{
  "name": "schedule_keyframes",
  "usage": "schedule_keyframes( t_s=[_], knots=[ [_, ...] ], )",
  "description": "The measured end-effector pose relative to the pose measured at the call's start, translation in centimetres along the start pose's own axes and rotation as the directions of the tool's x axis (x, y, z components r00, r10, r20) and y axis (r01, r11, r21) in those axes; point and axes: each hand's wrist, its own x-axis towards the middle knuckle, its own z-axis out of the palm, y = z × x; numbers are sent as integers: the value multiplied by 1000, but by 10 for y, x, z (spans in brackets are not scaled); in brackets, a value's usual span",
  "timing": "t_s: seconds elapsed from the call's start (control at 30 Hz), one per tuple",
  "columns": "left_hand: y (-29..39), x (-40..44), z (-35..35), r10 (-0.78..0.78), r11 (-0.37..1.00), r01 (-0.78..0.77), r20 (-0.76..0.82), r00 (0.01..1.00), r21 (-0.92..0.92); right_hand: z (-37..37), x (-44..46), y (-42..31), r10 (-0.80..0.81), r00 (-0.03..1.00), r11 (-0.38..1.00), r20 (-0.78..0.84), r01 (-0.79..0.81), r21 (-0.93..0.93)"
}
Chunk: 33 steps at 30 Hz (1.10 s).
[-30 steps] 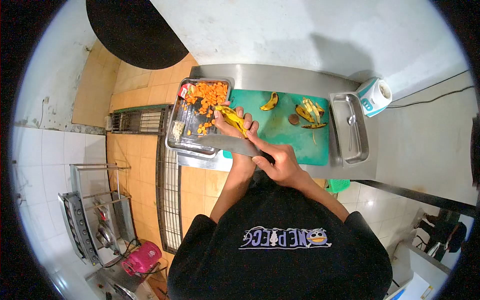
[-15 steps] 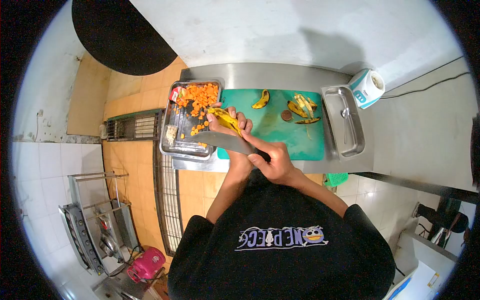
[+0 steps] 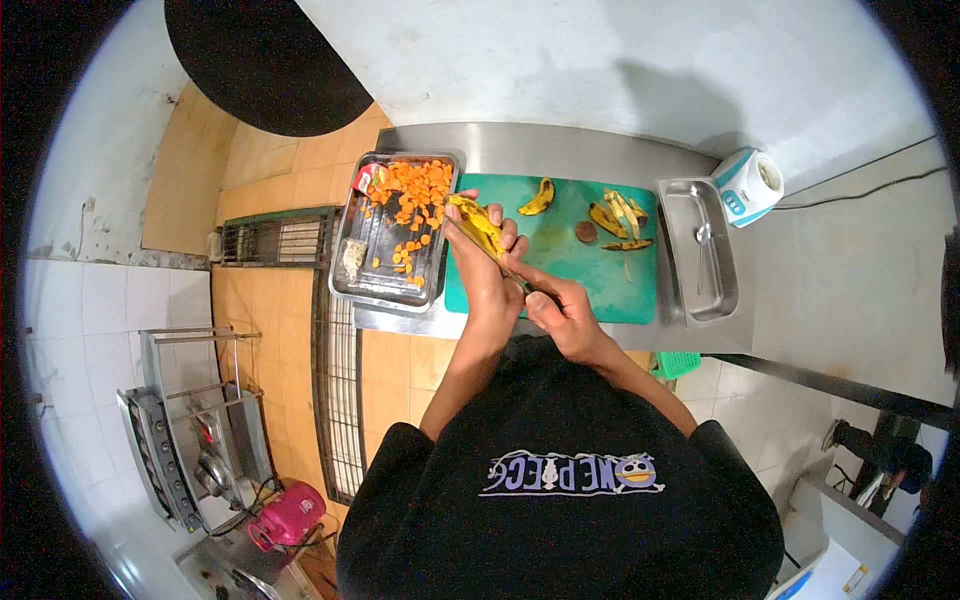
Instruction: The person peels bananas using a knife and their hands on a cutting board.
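My left hand point(image 3: 485, 275) is closed around a yellow, dark-spotted banana point(image 3: 480, 230), above the left part of a green cutting board point(image 3: 560, 285). In my right hand point(image 3: 568, 318) is a knife point(image 3: 524, 285), its blade turned nearly edge-on against the banana's side. My right index finger reaches forward along the knife. Whether the blade has cut into the skin is too small to see. On the board lie another banana point(image 3: 538, 197), several banana peel pieces point(image 3: 622, 210) and a round brown thing point(image 3: 586, 232).
Left of the board, a metal tray point(image 3: 385, 298) holds orange carrot pieces point(image 3: 418, 185), a red packet point(image 3: 368, 177) and a small clear bag point(image 3: 353, 257). To the right are a steel sink point(image 3: 722, 300) with a spoon point(image 3: 702, 237) and a white-and-teal appliance point(image 3: 748, 187).
The knife has turned from showing its broad blade over the tray's edge to lying nearly edge-on along the banana. Board, tray and hands appear slightly farther right in view.
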Motion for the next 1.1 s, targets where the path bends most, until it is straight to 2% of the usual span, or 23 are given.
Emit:
schedule_keyframes(
  t_s=[0.07, 0.13, 0.17, 0.23, 0.27, 0.33, 0.43, 0.67, 0.73, 0.77, 0.83, 0.93, 1.1],
  knots=[
    [-1, 1, 0, -13, 999, 13, 3, 1000, -34, -2, 3, 1, -3, 1000, 1000, 15, 4, -20],
    [2, 1, 2, -17, 1000, 17, -1, 1000, -20, -3, 6, 2, -309, 951, 889, 8, 292, -352],
    [3, 2, 3, -22, 1000, 22, -4, 1000, -7, -3, 4, -1, -308, 951, 890, 7, 291, -351],
    [3, 3, 2, -29, 999, 28, -18, 999, -38, -3, 1, -14, -159, 987, 906, -2, 145, -398],
    [2, 3, 2, -34, 997, 32, -29, 999, -71, -4, 1, -10, -159, 987, 906, -3, 145, -398],
    [3, 6, 1, -32, 998, 29, -45, 998, -58, -4, 3, -3, -302, 953, 843, 4, 269, -467],
    [1, 10, -4, -24, 998, 20, -51, 998, -64, -5, -1, -10, -215, 976, 845, 24, 198, -497],
    [0, 9, -5, 8, 994, -12, -38, 999, -107, -4, -1, -13, -264, 964, 791, 30, 234, -566],
    [0, 10, -7, 13, 993, -15, -19, 1000, -121, -5, -2, -15, -160, 986, 797, 38, 151, -584],
    [0, 10, -8, 17, 991, -17, -1, 1000, -135, -5, -2, -13, -160, 986, 797, 38, 152, -585],
    [-1, 7, -5, 38, 989, -40, -14, 999, -140, -2, -1, -8, -273, 962, 792, 21, 237, -563],
    [-2, 1, 0, 98, 986, -101, -29, 995, -132, 3, 1, -7, -342, 939, 798, -18, 280, -533],
    [-1, -5, 7, 176, 981, -175, 0, 984, -85, 6, 0, 0, -373, 925, 828, -71, 297, -475]
  ],
)
